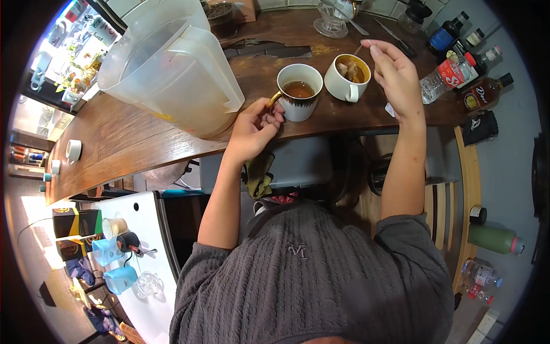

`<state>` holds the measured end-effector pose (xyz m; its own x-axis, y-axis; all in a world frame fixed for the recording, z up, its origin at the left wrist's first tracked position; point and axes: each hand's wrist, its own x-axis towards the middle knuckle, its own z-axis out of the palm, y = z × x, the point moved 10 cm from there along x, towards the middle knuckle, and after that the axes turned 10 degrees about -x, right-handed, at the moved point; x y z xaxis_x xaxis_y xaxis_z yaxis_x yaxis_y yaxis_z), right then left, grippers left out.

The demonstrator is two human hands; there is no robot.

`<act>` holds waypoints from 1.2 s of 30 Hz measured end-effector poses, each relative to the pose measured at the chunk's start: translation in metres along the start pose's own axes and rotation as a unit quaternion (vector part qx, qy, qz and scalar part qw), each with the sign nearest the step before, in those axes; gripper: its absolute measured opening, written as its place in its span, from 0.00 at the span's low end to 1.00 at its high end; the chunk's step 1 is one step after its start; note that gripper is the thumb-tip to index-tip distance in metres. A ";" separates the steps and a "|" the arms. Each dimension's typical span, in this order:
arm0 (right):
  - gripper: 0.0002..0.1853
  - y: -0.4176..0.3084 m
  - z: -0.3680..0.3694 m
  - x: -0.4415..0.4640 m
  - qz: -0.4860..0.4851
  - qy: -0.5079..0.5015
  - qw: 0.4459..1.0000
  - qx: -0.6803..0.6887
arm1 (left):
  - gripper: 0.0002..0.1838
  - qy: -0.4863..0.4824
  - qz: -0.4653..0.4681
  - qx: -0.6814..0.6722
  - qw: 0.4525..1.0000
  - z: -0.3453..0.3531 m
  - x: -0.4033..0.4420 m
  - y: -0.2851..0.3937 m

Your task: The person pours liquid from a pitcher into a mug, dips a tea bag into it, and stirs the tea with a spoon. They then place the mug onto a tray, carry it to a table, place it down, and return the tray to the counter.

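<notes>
My left hand is closed around the gold handle of a white mug with a dark, dripping-pattern rim. Brown liquid fills part of that mug. Right beside it stands a white cup with a yellowish inside, holding what looks like a pale tea bag in brown liquid. Above the cup's far rim, my right hand pinches a thin brown stick, its lower end inside the cup. A small white tag shows under the right wrist.
A large translucent plastic pitcher stands left of the mugs on the wooden counter. Several bottles, including a clear plastic bottle, line the right side. Behind are a glass cup and a knife.
</notes>
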<state>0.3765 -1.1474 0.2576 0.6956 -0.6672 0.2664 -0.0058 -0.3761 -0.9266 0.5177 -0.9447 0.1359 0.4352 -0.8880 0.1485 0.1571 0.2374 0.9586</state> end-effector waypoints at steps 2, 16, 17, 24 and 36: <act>0.14 0.015 -0.009 -0.008 0.024 0.016 1.000 -0.013 | 0.14 0.006 -0.003 0.003 1.000 0.000 0.000 0.000; 0.24 0.008 -0.034 -0.096 -0.041 0.238 0.872 -0.426 | 0.18 0.100 0.000 0.080 0.992 0.001 0.006 0.013; 0.23 0.012 -0.030 -0.095 -0.052 0.222 0.889 -0.398 | 0.18 0.107 0.004 0.082 0.991 0.002 0.006 0.016; 0.16 0.005 -0.012 -0.088 -0.117 0.099 0.953 -0.261 | 0.19 0.143 -0.036 0.054 0.988 0.011 -0.006 0.010; 0.42 -0.043 0.103 -0.131 -0.201 -0.233 0.951 -0.027 | 0.16 0.239 -0.022 0.006 0.971 0.045 -0.158 0.041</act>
<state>0.3592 -0.9777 0.2354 0.8922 -0.1089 0.4382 0.3005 -0.5812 -0.7562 0.4154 -0.8128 0.1629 0.7906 -0.6121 -0.0203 0.1767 0.1962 0.9645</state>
